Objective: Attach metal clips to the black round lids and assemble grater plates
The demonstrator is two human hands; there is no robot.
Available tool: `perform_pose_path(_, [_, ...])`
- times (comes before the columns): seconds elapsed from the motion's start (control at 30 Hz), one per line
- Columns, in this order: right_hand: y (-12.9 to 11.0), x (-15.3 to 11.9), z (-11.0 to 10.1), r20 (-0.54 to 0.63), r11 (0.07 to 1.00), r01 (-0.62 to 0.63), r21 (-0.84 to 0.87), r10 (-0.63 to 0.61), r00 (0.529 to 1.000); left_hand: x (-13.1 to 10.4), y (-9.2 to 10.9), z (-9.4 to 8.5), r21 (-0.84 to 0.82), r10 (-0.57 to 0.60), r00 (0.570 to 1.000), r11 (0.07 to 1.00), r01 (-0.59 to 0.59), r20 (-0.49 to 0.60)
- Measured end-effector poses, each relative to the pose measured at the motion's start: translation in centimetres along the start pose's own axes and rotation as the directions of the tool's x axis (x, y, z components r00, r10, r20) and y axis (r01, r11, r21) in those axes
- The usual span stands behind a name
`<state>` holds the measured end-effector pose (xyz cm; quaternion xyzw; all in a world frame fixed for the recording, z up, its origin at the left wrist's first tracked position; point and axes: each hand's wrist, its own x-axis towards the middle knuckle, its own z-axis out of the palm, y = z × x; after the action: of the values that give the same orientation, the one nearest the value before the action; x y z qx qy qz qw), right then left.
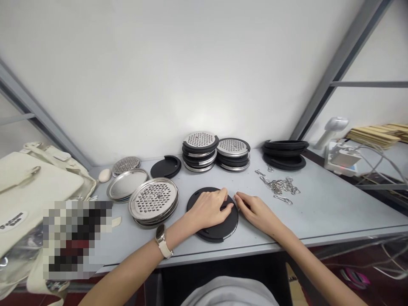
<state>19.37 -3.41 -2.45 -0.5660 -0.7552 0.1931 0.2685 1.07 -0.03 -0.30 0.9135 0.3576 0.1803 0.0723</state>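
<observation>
A round black disc (216, 231) with a thin metal edge at its lower right lies flat near the table's front edge. My left hand (208, 208) rests on top of it, fingers curled, and what is under the fingertips is hidden. Beside the disc's right rim is my right hand (255, 211), its thumb and fingers pinched close together; anything between them is too small to make out. Left of the disc sits a stack of round metal grater plates (154, 199). Several small metal hooks (282, 186) lie loosely to the right.
Behind stand two stacks of black-rimmed graters (200, 151) (233, 154). Black rings (284, 155) are piled at the back right, near a white scanner (333, 129). Plain metal discs (127, 185), another black disc (165, 167) and a cream bag (35, 182) are on the left.
</observation>
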Motion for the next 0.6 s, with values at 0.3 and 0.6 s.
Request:
perform_pose_path(0.3, [0.07,0.21,0.22,0.010,0.997,0.014,-0.069,-0.014,1.000,-0.02,0.11,0.01,-0.010,-0.006,1.000,1.000,0.007,0.028])
perform_pose_path(0.6, [-0.08,0.35,0.36,0.026,0.995,0.005,-0.105,-0.003,1.000,-0.15,0.01,0.10,-0.008,-0.003,1.000,1.000,0.004,0.031])
